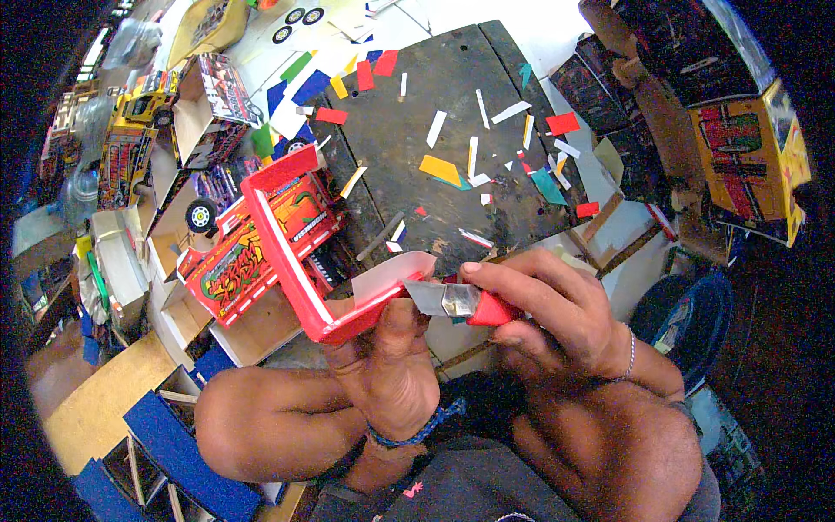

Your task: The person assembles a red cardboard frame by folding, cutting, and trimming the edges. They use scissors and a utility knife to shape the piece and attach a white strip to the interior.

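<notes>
My left hand [390, 370] grips the near corner of a red frame-shaped piece [291, 261] with white inner edges, tilted above my lap. My right hand [570, 309] is closed round a cutter knife [496, 309] with a red handle. Its wide metal blade points left and meets the frame's near edge, close to my left thumb. A pale, translucent flap [396, 271] stands up from that same edge. Behind the frame lies a red toy truck panel [235, 278] with bright printed graphics, partly covered by it.
A dark wooden board [409, 130] carries scattered coloured and white scraps. Toy trucks [143, 100] and an open printed box [209, 109] crowd the left. Small wheels [296, 16] lie at the far side. Blue-edged wooden frames [191, 452] sit at lower left, a yellow printed box [748, 165] at right.
</notes>
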`<state>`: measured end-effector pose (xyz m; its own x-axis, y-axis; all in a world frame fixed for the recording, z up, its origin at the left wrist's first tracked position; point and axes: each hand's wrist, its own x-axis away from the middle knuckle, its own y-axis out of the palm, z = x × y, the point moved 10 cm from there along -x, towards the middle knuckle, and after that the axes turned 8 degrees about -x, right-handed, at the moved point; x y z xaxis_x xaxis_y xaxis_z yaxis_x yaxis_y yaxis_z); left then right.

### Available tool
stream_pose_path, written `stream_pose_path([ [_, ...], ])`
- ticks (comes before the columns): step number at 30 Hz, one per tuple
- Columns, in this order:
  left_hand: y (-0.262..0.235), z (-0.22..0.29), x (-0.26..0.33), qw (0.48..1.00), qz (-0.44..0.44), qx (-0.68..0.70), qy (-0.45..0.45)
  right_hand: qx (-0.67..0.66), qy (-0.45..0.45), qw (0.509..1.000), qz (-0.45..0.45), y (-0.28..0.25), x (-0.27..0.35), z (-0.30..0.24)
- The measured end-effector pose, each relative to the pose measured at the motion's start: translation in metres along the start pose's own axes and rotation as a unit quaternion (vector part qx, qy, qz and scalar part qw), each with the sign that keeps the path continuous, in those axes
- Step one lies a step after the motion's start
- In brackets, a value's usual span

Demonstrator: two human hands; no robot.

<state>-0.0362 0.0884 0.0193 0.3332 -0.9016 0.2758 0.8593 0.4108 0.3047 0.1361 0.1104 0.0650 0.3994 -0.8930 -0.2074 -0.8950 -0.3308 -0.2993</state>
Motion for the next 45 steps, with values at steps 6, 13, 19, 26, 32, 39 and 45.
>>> stream_pose_path([
  [6, -0.001, -0.003, 0.002, 0.999, -0.006, 0.033, -0.001, 0.011, 0.0, 1.0, 0.005, -0.001, 0.0, 0.001],
  [13, 0.001, -0.002, -0.002, 1.0, -0.014, 0.011, 0.006, 0.031, 0.0, 0.999, 0.012, 0.0, 0.001, 0.002],
  [19, 0.004, 0.003, -0.001, 0.999, -0.015, 0.043, 0.012, 0.051, -0.001, 0.999, 0.018, -0.003, 0.0, 0.0],
  [26, 0.003, 0.007, -0.001, 0.998, -0.026, 0.048, 0.034, 0.059, 0.002, 0.998, 0.019, -0.003, 0.001, 0.0],
  [32, 0.0, -0.001, -0.002, 0.999, -0.021, 0.023, 0.023, 0.055, 0.009, 0.998, 0.019, -0.005, 0.003, 0.005],
  [39, -0.004, -0.001, -0.004, 0.998, -0.011, 0.052, -0.023, 0.022, 0.071, 0.997, 0.016, -0.013, 0.017, 0.019],
  [45, 0.004, 0.004, -0.006, 0.996, -0.032, 0.084, -0.007, -0.004, 0.061, 0.998, -0.004, -0.013, 0.018, 0.017],
])
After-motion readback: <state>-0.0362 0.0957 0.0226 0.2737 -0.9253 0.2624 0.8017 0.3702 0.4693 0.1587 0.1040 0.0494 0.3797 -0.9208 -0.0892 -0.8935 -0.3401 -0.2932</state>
